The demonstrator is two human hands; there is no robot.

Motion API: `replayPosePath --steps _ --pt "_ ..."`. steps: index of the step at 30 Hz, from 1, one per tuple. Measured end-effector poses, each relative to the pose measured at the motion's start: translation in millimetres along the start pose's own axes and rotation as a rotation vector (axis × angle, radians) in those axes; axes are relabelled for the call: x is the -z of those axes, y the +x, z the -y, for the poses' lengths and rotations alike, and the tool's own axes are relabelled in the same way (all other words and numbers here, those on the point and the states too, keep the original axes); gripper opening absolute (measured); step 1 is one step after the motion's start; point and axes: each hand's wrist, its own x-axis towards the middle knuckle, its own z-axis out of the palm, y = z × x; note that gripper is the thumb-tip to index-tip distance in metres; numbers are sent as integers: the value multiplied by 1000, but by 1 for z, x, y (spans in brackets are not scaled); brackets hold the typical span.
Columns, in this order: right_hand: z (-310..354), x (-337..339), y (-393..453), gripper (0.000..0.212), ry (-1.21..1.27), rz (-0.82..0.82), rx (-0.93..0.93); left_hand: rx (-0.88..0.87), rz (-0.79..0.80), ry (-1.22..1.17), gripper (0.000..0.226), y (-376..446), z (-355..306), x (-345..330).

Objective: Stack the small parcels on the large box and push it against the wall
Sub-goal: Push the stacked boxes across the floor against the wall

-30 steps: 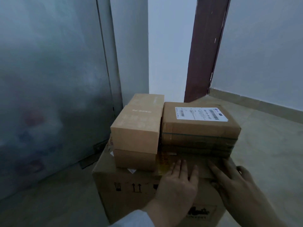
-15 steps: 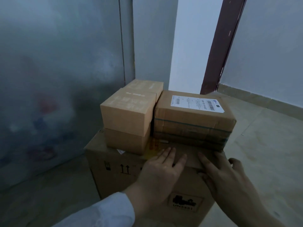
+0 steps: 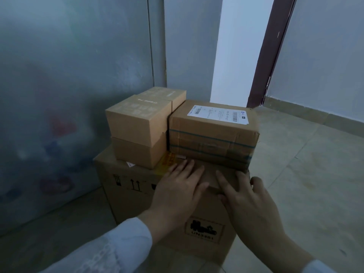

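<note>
1 large box (image 3: 137, 196) on the floor near the grey wall (image 3: 59, 95), seemingly 4 small parcels (image 3: 212, 134) stacked on it, 2 hands, left hand (image 3: 177, 194) and right hand (image 3: 250, 205), fingers spread flat, grasping nothing, pressing its near top edge

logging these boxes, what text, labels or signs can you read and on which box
"UN3481", blurry so uncertain, under a black logo: large box front.
Two up arrows and handling symbols, no words: large box front, left.
Shipping label with barcodes on the taped parcel: too small to read.
Pale print on the small parcels: unreadable.
</note>
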Motion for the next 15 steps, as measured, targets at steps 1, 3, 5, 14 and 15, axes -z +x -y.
replayPosePath --steps 1,3,5,14,15 --pt "-2 1 -1 51 -1 -2 4 27 9 -27 64 1 -2 -3" --pt "-3 -3 -4 50 3 -18 36 66 4 -49 66 1 -6 -11" --pt "1 -11 -3 50 56 -22 93 94 -4 -60 67 -1 0 -13" --pt "18 -16 3 49 155 -92 78 66 -23 -123 63 9 18 -14" --pt "21 -17 5 48 157 -106 76 59 -23 -123 63 10 22 -13"
